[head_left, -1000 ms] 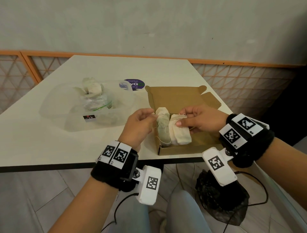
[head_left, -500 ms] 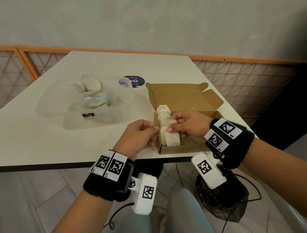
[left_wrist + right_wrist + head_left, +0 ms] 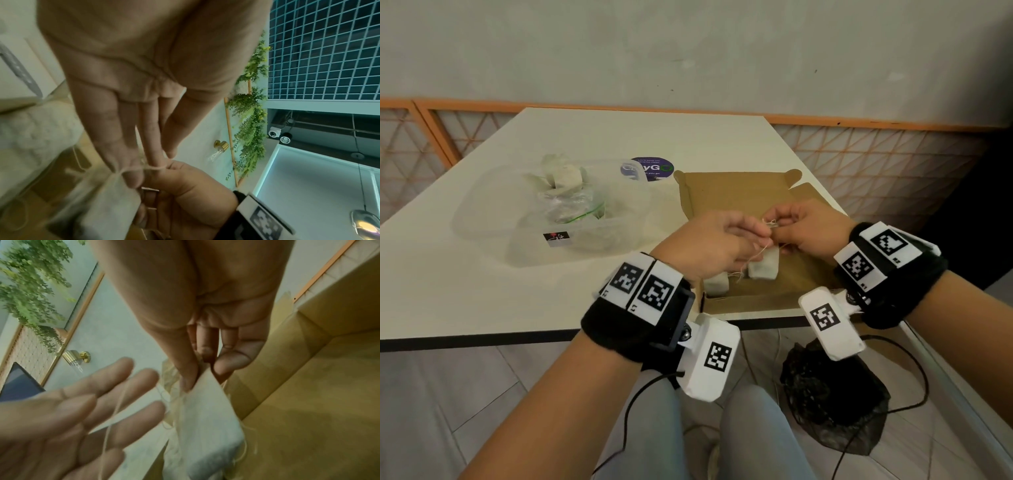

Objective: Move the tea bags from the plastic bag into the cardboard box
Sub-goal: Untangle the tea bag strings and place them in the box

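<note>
An open cardboard box sits at the table's front right. Above it my right hand pinches the top of a pale tea bag between thumb and forefinger, and the bag hangs over the box floor. My left hand meets it from the left with straight fingers. The bag's string lies across those fingertips. Another tea bag lies in the box, half hidden behind my left wrist. More tea bags top the clear plastic bag at the left.
The plastic bag rests in a clear plastic tub on the white table. A purple round sticker lies behind the box. A black bag and cables are on the floor under the table's front edge.
My right hand has lifted one tea bag by its top out of the row it was pressing in the box. My left hand rose with it to the string.
</note>
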The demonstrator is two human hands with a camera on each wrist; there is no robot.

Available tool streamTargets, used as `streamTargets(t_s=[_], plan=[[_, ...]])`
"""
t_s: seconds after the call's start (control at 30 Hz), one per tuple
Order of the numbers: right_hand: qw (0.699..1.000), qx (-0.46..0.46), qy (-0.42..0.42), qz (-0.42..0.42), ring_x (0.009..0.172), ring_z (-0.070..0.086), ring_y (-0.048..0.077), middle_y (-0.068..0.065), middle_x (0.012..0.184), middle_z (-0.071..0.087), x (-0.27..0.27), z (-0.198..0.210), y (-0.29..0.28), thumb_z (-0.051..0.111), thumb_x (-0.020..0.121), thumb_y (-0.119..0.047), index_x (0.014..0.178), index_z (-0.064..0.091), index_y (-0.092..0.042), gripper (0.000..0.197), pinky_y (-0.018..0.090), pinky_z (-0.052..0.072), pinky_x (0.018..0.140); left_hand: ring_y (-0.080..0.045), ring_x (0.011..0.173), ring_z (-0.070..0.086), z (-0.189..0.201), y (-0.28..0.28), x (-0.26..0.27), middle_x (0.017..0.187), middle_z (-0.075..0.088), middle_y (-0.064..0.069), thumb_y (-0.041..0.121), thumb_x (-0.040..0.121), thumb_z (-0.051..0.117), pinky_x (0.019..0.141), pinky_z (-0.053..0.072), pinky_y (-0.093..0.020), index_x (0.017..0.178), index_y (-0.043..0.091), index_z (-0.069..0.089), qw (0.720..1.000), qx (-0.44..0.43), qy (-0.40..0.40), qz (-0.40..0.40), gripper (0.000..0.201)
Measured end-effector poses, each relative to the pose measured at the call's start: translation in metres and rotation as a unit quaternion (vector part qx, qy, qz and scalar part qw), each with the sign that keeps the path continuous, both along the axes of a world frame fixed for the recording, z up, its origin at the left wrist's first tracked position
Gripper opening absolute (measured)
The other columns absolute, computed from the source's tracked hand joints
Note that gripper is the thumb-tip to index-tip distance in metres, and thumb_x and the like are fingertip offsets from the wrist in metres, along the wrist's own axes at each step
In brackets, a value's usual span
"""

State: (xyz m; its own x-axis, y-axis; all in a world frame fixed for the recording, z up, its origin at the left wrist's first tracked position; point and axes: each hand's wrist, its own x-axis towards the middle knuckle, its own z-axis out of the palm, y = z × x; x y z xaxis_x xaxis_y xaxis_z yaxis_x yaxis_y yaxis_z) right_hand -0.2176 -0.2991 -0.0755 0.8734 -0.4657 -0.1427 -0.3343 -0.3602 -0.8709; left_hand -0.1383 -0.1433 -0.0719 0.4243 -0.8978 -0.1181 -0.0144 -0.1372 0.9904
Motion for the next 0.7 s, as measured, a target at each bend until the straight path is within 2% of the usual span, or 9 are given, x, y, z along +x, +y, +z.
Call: streamTargets(t_s=[0.2,0.3,0.37,0.4,0.43,0.5,0.57,0.63,0.7], plan=[[0.999,-0.012,-0.007,-0.031,0.068,0.058,0.01,0.002,0.079,0.063,-0.009,0.012,-0.01,0.065,0.081,-0.001,0.081,0.056,-0.018,0.02,0.01,0.048,0.049,-0.011,0.086,0.066,-0.001,0.015,0.014,0.097,0.069,0.0,-0.012,0.086,0.05,0.069,0.05,-0.018,0.088,0.019,0.065,0.988,-0.073,-0.052,0.129,0.035],[0.999,-0.014,-0.011,-0.029,0.067,0.058,0.011,0.004,0.08,0.063,-0.008,0.016,-0.01,0.065,0.082,-0.001,0.082,0.056,-0.018,0.019,0.012,0.048,0.05,-0.014,0.082,0.056,-0.012,0.018,0.016,0.087,0.06,0.005,-0.005,0.083,0.055,0.068,0.042,-0.015,0.084,0.028,0.064,0.975,-0.047,-0.1,0.191,0.034],[1.0,-0.014,-0.013,-0.021,0.065,0.058,0.009,0.004,0.08,0.063,-0.005,0.017,-0.008,0.065,0.082,-0.002,0.082,0.057,-0.018,0.018,0.013,0.049,0.049,-0.025,0.106,0.058,-0.022,0.019,0.012,0.1,0.063,-0.007,-0.003,0.082,0.057,0.078,0.044,-0.024,0.084,0.028,0.063,0.971,-0.029,-0.098,0.217,0.032],[1.0,-0.011,-0.014,-0.017,0.063,0.059,0.008,0.003,0.08,0.064,-0.004,0.017,-0.006,0.065,0.081,-0.002,0.083,0.057,-0.018,0.018,0.012,0.049,0.049,-0.03,0.11,0.057,-0.027,0.02,0.01,0.107,0.063,-0.017,-0.003,0.082,0.056,0.081,0.046,-0.026,0.085,0.027,0.064,0.97,-0.028,-0.086,0.224,0.032],[1.0,-0.008,-0.013,-0.014,0.063,0.06,0.007,0.003,0.08,0.064,-0.002,0.017,-0.005,0.066,0.081,-0.003,0.084,0.057,-0.019,0.018,0.012,0.05,0.049,-0.028,0.102,0.06,-0.03,0.021,0.007,0.109,0.062,-0.021,-0.004,0.082,0.056,0.076,0.045,-0.02,0.085,0.026,0.064,0.969,-0.034,-0.078,0.232,0.031],[1.0,-0.003,-0.01,-0.008,0.068,0.06,0.01,0.004,0.083,0.064,0.001,0.017,-0.002,0.067,0.08,-0.003,0.084,0.057,-0.018,0.018,0.012,0.05,0.05,-0.015,0.085,0.059,-0.032,0.022,0.002,0.108,0.062,-0.011,-0.003,0.083,0.057,0.065,0.044,-0.009,0.091,0.025,0.064,0.963,-0.054,-0.091,0.246,0.03],[1.0,0.011,-0.015,0.0,0.071,0.057,0.014,0.005,0.083,0.063,0.002,0.019,0.0,0.066,0.08,-0.003,0.084,0.057,-0.018,0.018,0.013,0.049,0.05,-0.013,0.094,0.058,-0.031,0.018,-0.004,0.115,0.06,-0.003,-0.002,0.085,0.057,0.077,0.048,-0.014,0.11,0.02,0.06,0.964,-0.073,-0.1,0.234,0.033],[0.999,0.021,-0.03,0.002,0.073,0.056,0.017,0.006,0.083,0.064,0.003,0.024,0.001,0.067,0.079,-0.003,0.082,0.057,-0.017,0.018,0.014,0.049,0.05,-0.014,0.108,0.056,-0.029,0.014,-0.011,0.121,0.055,0.0,-0.002,0.087,0.055,0.092,0.047,-0.025,0.129,0.015,0.049,0.98,-0.061,-0.085,0.171,0.046],[0.999,0.013,-0.046,-0.004,0.074,0.057,0.016,0.004,0.082,0.063,0.002,0.031,0.0,0.067,0.079,-0.002,0.079,0.058,-0.017,0.018,0.014,0.049,0.052,-0.014,0.11,0.058,-0.03,0.011,-0.016,0.121,0.058,0.001,0.002,0.09,0.053,0.095,0.047,-0.03,0.129,0.019,0.048,0.991,-0.02,-0.101,0.088,0.043]])
